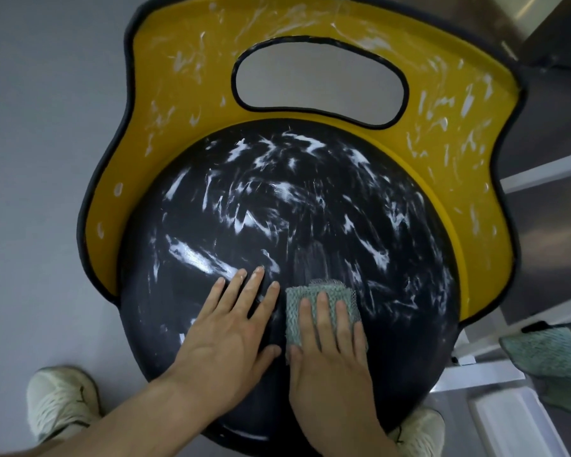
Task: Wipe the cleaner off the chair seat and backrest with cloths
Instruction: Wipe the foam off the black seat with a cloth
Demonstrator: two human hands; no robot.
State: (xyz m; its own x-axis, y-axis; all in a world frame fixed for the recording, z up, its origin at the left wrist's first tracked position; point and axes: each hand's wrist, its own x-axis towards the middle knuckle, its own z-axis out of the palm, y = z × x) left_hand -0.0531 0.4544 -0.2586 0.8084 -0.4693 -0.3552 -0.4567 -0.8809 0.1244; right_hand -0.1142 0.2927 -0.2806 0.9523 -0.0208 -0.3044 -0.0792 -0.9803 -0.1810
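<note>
You're indoors, plain utility-type room: smooth grey floor (pixel 47 159), white metal frame (pixel 538 174) at right; exact kind unclear.

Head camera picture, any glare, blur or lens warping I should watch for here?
Head view: wide-angle warping bows the chair seat and backrest outward; a bright streak on the seat beyond the left hand may be glare or wet cleaner; the spare cloth at the right edge is soft; the centre is fairly sharp.
</note>
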